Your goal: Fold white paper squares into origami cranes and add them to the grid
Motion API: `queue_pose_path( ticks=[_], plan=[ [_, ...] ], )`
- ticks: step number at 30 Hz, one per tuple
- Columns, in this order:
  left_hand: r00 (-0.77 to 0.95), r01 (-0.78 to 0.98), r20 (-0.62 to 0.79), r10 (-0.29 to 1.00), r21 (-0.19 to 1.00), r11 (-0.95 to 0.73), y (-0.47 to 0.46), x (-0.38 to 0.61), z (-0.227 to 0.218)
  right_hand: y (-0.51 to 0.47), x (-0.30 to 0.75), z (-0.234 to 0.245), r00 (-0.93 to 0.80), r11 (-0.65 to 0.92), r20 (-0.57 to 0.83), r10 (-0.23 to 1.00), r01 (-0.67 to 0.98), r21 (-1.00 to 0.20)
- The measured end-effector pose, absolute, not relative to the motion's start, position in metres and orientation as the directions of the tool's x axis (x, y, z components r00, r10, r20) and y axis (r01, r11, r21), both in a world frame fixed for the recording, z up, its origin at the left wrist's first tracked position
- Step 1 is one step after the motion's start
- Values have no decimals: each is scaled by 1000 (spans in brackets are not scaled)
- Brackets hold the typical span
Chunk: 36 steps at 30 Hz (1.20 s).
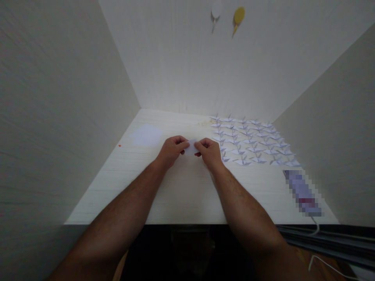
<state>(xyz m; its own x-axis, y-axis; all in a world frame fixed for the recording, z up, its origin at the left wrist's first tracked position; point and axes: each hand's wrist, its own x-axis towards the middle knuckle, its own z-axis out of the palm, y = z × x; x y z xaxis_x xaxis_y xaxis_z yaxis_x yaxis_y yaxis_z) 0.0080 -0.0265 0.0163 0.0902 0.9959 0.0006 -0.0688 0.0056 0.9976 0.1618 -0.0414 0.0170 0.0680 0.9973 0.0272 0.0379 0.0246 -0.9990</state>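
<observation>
A small piece of white paper is held above the middle of the table. My left hand pinches its left edge between thumb and fingers. At the opposite edge, my right hand grips it the same way. Whether the paper is folded is too small to tell. Several folded white paper cranes stand in rows just right of my right hand. To the left of my left hand lies white paper, apparently a pile of sheets.
A blurred-out phone-like device with a white cable lies at the table's right front. Walls enclose the pale table on three sides. A tiny red object sits near the left edge. White and yellow hooks hang on the back wall.
</observation>
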Motion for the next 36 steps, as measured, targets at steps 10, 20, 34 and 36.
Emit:
queue_pose_path(
  ticks=[10, 20, 34, 36],
  plan=[
    [109, -49, 52, 993, 998, -47, -30, 4, 23, -42, 164, 16, -112, 35, 19, 994, 143, -989],
    [239, -147, -78, 968, 982, 116, -28, 3, 18, -37, 170, 16, -34, 91, 94, 995, -83, -992],
    [285, -417, -122, 951, 877, 238, -27, -2, 22, -38, 171, 13, -238, 78, 145, 960, -273, -959],
    [275, -406, -139, 951, 880, 246, -27, -2, 24, -38, 171, 13, -240, 158, 213, 947, -228, -961]
  ],
)
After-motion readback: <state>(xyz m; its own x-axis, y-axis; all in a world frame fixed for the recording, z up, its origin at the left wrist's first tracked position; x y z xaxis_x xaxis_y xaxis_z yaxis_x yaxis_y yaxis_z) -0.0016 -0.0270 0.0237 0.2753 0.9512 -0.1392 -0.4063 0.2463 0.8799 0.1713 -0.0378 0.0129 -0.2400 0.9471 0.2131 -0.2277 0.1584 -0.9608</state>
